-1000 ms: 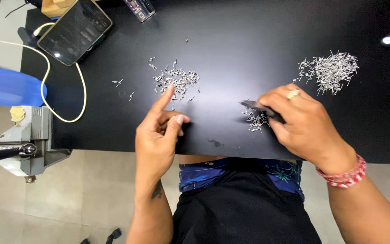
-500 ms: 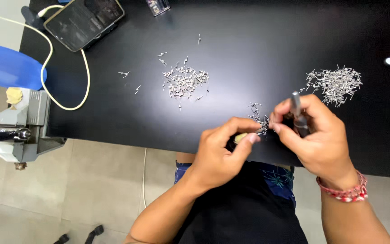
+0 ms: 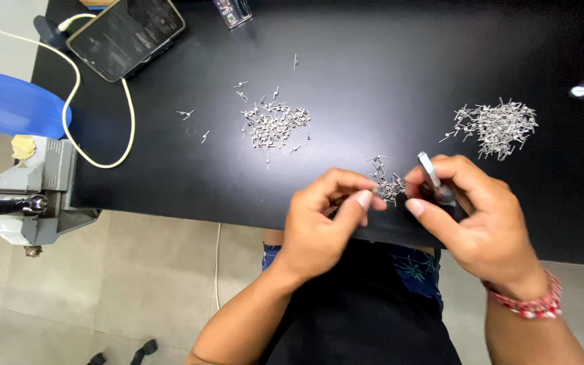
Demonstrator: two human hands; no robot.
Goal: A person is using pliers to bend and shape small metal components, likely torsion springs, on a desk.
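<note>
The left hand (image 3: 319, 226) had left the middle pin heap (image 3: 275, 125) (pinching something, I couldn't tell what), joining the right hand (image 3: 471, 220) gripping a metal tool (image 3: 430, 172)

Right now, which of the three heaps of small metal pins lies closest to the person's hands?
The smallest heap, right between the left hand and right hand. The middle heap and the right-side heap lie farther up the black table.

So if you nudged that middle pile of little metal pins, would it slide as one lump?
Probably not. The middle pile of pins lies loose, with strays already scattered around it, so a push would likely spread it. Each pin looks thin and light, likely stiff metal. On the smooth black table they may skid or roll.
</note>
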